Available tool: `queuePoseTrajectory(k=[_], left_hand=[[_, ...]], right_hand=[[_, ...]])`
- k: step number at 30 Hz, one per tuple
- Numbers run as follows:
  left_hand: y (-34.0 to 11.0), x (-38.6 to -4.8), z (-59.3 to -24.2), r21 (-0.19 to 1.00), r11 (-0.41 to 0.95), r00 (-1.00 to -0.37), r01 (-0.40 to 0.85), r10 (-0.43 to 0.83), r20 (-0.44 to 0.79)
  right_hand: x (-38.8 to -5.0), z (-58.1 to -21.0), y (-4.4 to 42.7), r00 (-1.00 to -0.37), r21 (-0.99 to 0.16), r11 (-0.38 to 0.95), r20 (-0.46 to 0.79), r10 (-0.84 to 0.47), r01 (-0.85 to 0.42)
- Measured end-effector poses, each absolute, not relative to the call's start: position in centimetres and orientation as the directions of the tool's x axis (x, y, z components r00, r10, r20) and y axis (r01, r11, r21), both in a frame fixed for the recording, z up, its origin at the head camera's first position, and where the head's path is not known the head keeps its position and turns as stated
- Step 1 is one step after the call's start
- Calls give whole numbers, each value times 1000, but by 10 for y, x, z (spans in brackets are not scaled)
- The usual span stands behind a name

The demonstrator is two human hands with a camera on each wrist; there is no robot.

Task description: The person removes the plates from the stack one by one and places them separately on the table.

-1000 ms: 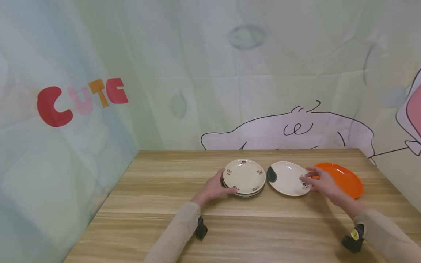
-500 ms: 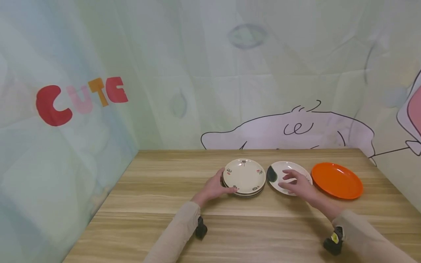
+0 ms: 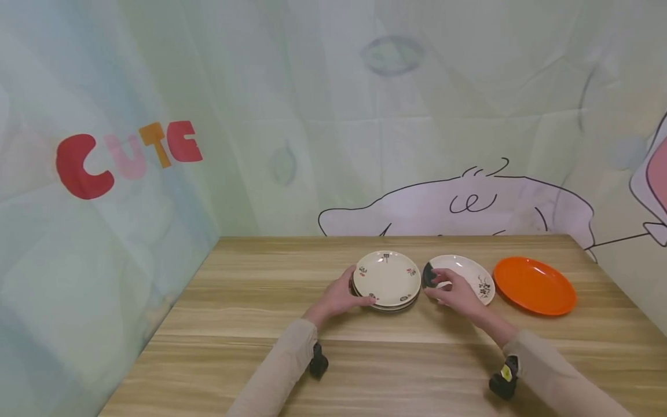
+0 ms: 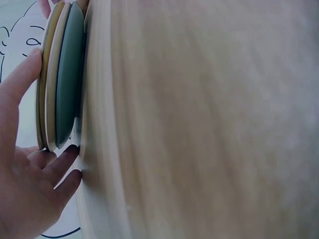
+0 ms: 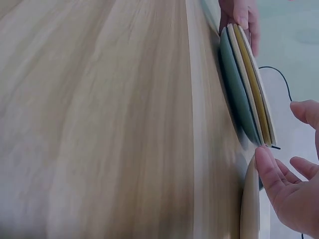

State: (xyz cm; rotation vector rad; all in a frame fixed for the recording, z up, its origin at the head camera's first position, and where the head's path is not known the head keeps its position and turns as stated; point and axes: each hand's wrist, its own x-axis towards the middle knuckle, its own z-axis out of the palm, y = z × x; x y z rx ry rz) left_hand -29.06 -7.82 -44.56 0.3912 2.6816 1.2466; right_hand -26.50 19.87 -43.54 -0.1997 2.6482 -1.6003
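Observation:
A stack of several plates (image 3: 387,278) has a cream plate with small printed motifs on top; the left wrist view shows a green one (image 4: 71,79) at the bottom. My left hand (image 3: 335,300) grips the stack's left side, thumb on the front rim. In that wrist view, the fingers of the left hand (image 4: 30,184) curve round its edge. My right hand (image 3: 456,292), fingers apart, is over the left part of a white plate (image 3: 471,272) with a dark patch and a floral print. From the right wrist, a fingertip of the right hand (image 5: 294,199) appears beside the stack's edge (image 5: 238,84); contact is unclear.
An orange plate (image 3: 534,286) lies to the right of the white one. The wooden table (image 3: 250,284) meets a printed cloth backdrop (image 3: 292,174) behind and at the left. A small black device (image 3: 318,362) is strapped under each wrist.
My right hand has moved left from beside the orange plate, across the white plate to its left part. My left hand and the plates have stayed put.

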Motion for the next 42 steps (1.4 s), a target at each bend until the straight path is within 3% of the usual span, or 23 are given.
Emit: queuePoseTrajectory(k=[16, 42], left_hand=[[-80, -290, -445, 752, 633, -951, 185, 308, -25], [-81, -292, -443, 731, 650, -941, 209, 337, -30]], right_hand=[[-275, -440, 178, -984, -860, 500, 17, -177, -105], [-283, -439, 166, -991, -778, 617, 53, -122, -117]])
